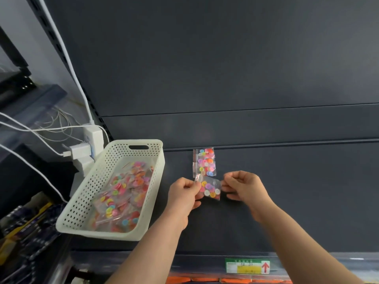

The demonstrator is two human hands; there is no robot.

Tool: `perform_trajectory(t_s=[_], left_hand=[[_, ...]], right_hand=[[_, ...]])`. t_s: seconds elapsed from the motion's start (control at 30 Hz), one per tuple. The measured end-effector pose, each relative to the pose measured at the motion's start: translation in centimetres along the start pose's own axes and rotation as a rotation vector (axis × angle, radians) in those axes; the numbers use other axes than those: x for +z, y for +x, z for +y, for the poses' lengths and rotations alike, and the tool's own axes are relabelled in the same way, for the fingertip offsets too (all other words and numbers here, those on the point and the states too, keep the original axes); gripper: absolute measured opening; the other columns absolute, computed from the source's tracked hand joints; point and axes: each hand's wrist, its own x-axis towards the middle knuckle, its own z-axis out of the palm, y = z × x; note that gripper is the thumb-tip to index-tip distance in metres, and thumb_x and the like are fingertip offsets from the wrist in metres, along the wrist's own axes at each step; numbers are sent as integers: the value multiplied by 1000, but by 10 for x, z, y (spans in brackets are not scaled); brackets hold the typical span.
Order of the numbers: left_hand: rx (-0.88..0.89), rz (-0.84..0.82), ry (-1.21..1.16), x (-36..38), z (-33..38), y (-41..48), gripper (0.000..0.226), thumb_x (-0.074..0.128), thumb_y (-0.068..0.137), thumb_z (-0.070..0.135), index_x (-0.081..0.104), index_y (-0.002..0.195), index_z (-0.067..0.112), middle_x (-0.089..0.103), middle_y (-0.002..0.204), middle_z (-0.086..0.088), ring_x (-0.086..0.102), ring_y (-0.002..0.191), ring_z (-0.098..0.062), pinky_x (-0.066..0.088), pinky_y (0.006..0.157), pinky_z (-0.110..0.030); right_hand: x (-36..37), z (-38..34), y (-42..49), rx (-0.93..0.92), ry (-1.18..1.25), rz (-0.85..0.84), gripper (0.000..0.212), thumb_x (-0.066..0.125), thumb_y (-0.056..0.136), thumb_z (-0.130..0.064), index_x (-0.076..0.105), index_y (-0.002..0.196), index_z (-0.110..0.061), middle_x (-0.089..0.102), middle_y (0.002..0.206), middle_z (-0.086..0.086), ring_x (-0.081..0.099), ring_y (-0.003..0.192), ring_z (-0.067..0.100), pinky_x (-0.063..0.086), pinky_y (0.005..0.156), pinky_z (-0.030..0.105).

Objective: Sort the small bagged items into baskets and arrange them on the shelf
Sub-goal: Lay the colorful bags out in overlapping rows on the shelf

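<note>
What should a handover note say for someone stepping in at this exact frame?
Left hand: pinches the left edge of the held button bag.
Right hand: pinches its right edge. The bag is held over the shelf.
Second button bag: lies flat on the shelf just behind the held one, near the back panel.
White basket: stands at the shelf's left end and holds a pile of button bags.
Done: many bags are in the basket.
Left: the held bag and the second bag are outside it and probably go in next.
</note>
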Motion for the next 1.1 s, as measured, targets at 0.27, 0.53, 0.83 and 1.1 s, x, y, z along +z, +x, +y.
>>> perform_trajectory(t_s=[0.27, 0.53, 0.83, 1.1], left_hand=[[44, 119, 223, 4, 1, 17, 8, 60, 96, 23, 63, 93, 16, 70, 88, 1, 69, 71, -8, 58, 61, -26], [127, 172, 679, 6, 7, 31, 22, 61, 93, 40, 66, 81, 23, 70, 69, 4, 70, 61, -10, 60, 70, -38], [101, 189, 636, 1, 15, 29, 24, 65, 88, 43, 53, 90, 22, 67, 73, 4, 69, 58, -11, 61, 64, -41], [390, 212, 747, -55, 51, -1, 10, 62, 91, 33, 65, 88, 24, 69, 79, 8, 67, 75, -16, 56, 73, -37]], right_hand=[[8, -9, 33, -101, -334, 9, 21, 70, 83, -16, 64, 103, -22, 73, 79, -7, 66, 82, 9, 52, 71, 26], [19, -15, 54, -249, -729, 69, 20, 63, 86, -22, 59, 103, -30, 67, 77, -17, 61, 77, 5, 52, 65, 28], [19, -16, 54, -269, -705, 132, 22, 65, 85, -25, 60, 105, -27, 61, 74, -18, 58, 76, 5, 51, 66, 28], [53, -30, 24, -535, -975, 137, 22, 55, 90, -19, 67, 103, -30, 65, 99, -13, 60, 86, 11, 42, 63, 24]])
